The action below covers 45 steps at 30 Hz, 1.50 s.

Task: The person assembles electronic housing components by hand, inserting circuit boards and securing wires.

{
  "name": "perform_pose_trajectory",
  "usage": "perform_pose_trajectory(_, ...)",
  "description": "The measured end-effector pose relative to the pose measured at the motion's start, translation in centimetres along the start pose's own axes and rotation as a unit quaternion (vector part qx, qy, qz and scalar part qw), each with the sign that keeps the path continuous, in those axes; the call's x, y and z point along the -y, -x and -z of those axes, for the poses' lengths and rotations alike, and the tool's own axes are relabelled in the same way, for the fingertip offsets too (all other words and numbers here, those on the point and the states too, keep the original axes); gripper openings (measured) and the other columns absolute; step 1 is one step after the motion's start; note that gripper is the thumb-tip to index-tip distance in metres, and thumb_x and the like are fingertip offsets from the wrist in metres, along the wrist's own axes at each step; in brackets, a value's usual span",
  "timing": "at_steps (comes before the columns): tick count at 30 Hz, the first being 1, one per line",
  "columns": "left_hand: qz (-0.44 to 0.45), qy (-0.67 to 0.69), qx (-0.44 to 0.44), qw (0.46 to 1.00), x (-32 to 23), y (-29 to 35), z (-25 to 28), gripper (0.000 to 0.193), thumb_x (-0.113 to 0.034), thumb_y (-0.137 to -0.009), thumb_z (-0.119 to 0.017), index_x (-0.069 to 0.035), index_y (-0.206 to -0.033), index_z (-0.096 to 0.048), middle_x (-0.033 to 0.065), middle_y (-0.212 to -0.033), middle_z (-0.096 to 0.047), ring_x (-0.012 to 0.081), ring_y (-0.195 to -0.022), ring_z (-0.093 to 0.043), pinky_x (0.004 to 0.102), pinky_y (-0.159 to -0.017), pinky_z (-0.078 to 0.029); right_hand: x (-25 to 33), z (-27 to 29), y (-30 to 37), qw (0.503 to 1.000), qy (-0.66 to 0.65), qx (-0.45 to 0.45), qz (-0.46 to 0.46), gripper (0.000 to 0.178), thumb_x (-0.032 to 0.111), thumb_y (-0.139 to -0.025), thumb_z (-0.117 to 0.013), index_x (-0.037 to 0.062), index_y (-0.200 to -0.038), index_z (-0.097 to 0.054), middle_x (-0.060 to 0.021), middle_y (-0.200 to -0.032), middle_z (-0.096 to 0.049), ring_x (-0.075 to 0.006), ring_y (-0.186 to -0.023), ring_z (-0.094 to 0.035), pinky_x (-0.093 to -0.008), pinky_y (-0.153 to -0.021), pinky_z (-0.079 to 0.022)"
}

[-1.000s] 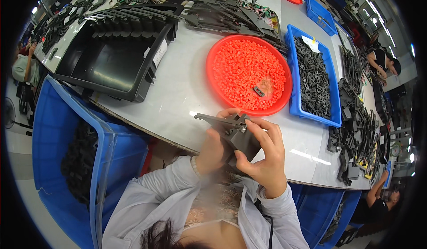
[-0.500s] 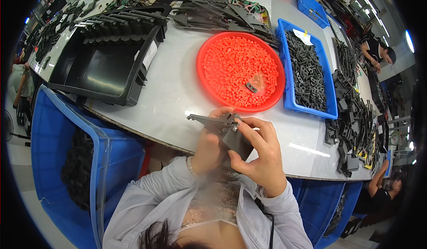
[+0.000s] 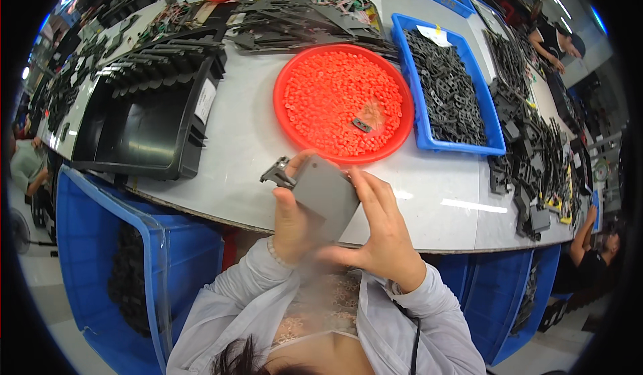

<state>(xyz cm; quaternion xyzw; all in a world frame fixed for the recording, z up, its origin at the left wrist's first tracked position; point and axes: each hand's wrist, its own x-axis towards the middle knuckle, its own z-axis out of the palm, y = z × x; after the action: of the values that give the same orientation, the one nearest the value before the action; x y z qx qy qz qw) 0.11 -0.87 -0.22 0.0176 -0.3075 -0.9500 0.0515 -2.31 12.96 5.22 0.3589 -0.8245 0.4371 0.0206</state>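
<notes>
A dark grey plastic part [image 3: 327, 191] with a broad flat panel and a narrow clip-like end is held up in front of me, over the table's near edge. My left hand [image 3: 293, 224] grips it from the left, thumb near the clip-like end and fingers partly hidden behind the panel. On the other side, my right hand [image 3: 388, 238] has its fingertips at the panel's right edge, its thumb by the lower edge. Just beyond lies a round red tray [image 3: 281, 110] full of small orange-red plastic pieces, with one small dark block [image 3: 362, 125] on top of them.
A blue bin [image 3: 418, 107] of small black parts stands right of the tray. At left sits a black crate [image 3: 181, 154] with grey parts along its far rim. Grey parts with wires [image 3: 308, 23] are piled behind. Large blue bins [image 3: 161, 268] flank me below the table; people work at right.
The grey part has been turned, so its flat panel now faces up toward me. My view has shifted a little, and the tray and bins appear farther left.
</notes>
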Motion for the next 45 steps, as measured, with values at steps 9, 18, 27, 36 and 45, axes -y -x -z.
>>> perform_pose_trajectory(9,0.029,-0.029,-0.026,0.999,0.0,0.6,-0.7,0.088,-0.079,-0.067,-0.041,-0.016,-0.128,-0.038,0.0021,-0.119,-0.05,0.0177,-0.113,-0.047,0.0353,-0.096,-0.041,-0.5,0.3,-0.4,1.0,-0.018,-0.01,0.01,0.09,0.038,-0.054,-0.083,-0.0058,-0.123,-0.045,-0.0201,-0.12,-0.045,-0.035,-0.11,-0.047,-0.0417,-0.091,-0.041)
perform_pose_trajectory(18,0.042,-0.022,-0.109,0.993,-1.0,0.1,-2.0,0.056,-0.056,-0.085,-0.043,-0.014,-0.121,-0.045,0.006,-0.116,-0.052,0.0205,-0.109,-0.05,0.0363,-0.093,-0.042,-1.3,-0.8,-0.6,0.998,-0.045,-0.039,0.022,0.093,0.037,-0.052,-0.085,-0.0033,-0.126,-0.044,-0.0208,-0.126,-0.044,-0.0356,-0.116,-0.045,-0.0409,-0.095,-0.04)
perform_pose_trajectory(27,-0.095,-0.105,-0.013,0.99,-0.9,-0.9,-1.6,0.061,-0.042,-0.077,-0.059,-0.011,-0.125,-0.035,0.0161,-0.116,-0.051,0.028,-0.107,-0.051,0.0423,-0.089,-0.045,-2.3,-2.1,0.1,0.81,-0.528,-0.019,-0.254,0.07,0.033,-0.076,-0.07,-0.0029,-0.127,-0.039,-0.0142,-0.121,-0.047,-0.0222,-0.111,-0.046,-0.0374,-0.096,-0.036)
perform_pose_trajectory(36,-0.07,-0.068,-0.01,0.995,-0.9,-1.4,-1.6,0.063,-0.037,-0.075,-0.06,-0.011,-0.126,-0.034,0.0166,-0.119,-0.049,0.0294,-0.108,-0.05,0.0437,-0.09,-0.045,-2.3,-3.5,-0.5,0.77,-0.586,-0.045,-0.248,0.053,0.026,-0.078,-0.07,-0.0009,-0.116,-0.044,-0.0086,-0.104,-0.054,-0.0158,-0.097,-0.052,-0.0306,-0.086,-0.041)
perform_pose_trajectory(45,0.057,0.023,-0.003,0.998,-0.6,-1.9,-0.8,0.055,-0.052,-0.089,-0.046,-0.006,-0.119,-0.047,0.0093,-0.106,-0.057,0.0215,-0.094,-0.055,0.0354,-0.078,-0.045,-1.7,-1.5,-1.6,0.974,-0.181,-0.096,-0.093,0.063,0.023,-0.069,-0.077,-0.0008,-0.117,-0.042,-0.0119,-0.098,-0.057,-0.0183,-0.084,-0.057,-0.0308,-0.071,-0.047)
